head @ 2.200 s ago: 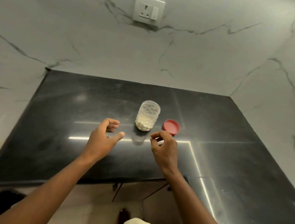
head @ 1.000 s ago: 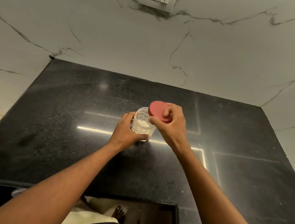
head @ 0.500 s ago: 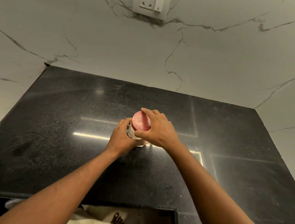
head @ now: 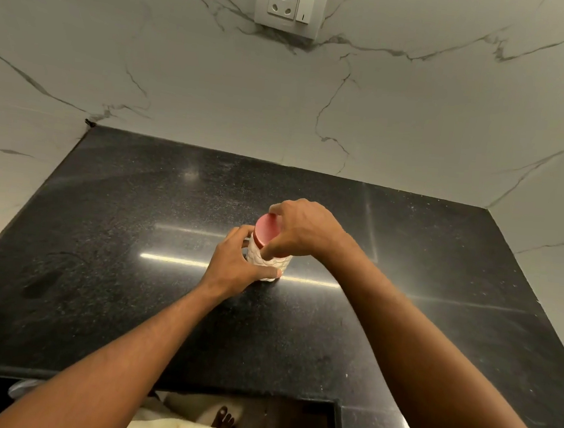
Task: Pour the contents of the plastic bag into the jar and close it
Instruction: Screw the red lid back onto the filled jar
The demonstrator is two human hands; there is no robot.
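Observation:
A small clear patterned jar with white contents stands on the black stone counter, near its middle. A red round lid sits on top of the jar. My left hand wraps the jar's left side and base, thumb across the front. My right hand comes over from the right, with fingers and thumb gripping the lid's rim. No plastic bag is in view.
Marble walls rise behind and to both sides of the counter. A white socket with a switch is set in the back wall. The counter's front edge lies below my forearms, with a foot visible on the floor beneath.
My right hand picked up the red lid from beside the jar and set it on the jar. My left hand took hold of the jar. The right hand's grip on the lid has since turned.

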